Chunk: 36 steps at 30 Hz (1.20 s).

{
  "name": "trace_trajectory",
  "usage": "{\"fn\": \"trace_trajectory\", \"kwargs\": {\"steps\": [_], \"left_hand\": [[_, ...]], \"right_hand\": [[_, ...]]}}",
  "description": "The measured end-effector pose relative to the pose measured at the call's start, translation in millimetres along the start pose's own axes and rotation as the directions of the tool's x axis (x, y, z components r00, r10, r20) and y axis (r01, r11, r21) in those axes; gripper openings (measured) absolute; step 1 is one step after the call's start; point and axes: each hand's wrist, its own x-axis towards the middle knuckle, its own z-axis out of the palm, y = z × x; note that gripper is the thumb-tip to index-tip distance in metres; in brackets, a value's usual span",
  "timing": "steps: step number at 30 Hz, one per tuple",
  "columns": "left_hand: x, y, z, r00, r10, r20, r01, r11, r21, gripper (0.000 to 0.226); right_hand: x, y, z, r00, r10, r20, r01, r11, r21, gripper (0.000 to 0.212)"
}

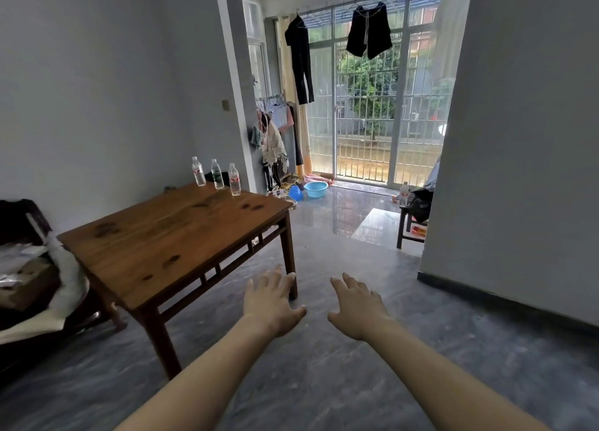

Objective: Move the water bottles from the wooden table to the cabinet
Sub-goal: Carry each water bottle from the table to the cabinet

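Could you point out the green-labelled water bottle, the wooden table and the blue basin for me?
green-labelled water bottle (217, 175): head view, on its label.
wooden table (168, 236): head view, on the bare top.
blue basin (315, 190): head view, on its outer wall.

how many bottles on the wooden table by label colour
Red-and-white label: 2, the left bottle and the right bottle
Dark green label: 1, the middle bottle
Total: 3, all upright at the far edge of the wooden table

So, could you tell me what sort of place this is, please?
Probably a lived-in home: a wooden table in a plain room, clothes hung to dry by barred glass doors, and a blue basin on the floor.
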Motion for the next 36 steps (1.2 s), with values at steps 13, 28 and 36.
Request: {"fn": "trace_trajectory", "kwargs": {"steps": [13, 28, 36], "left_hand": [[185.0, 52.9, -10.7, 1.0, 0.009, 0.023, -0.011, 0.998, 0.058, 0.079], [474.5, 20.9, -52.8, 0.999, 0.02, 0.028, -0.021, 1.0, 0.022, 0.078], [592.4, 27.6, -61.8, 0.998, 0.036, 0.042, -0.036, 0.999, 0.007, 0.081]], "right_hand": [[167.9, 83.0, -44.9, 1.0, 0.006, -0.001, -0.006, 1.0, -0.022, 0.078], [444.1, 125.1, -112.4, 0.998, 0.037, -0.051, -0.041, 0.995, -0.086, 0.075], [552.0, 162.2, -134.4, 0.997, 0.068, -0.038, -0.07, 0.996, -0.056, 0.078]]}}
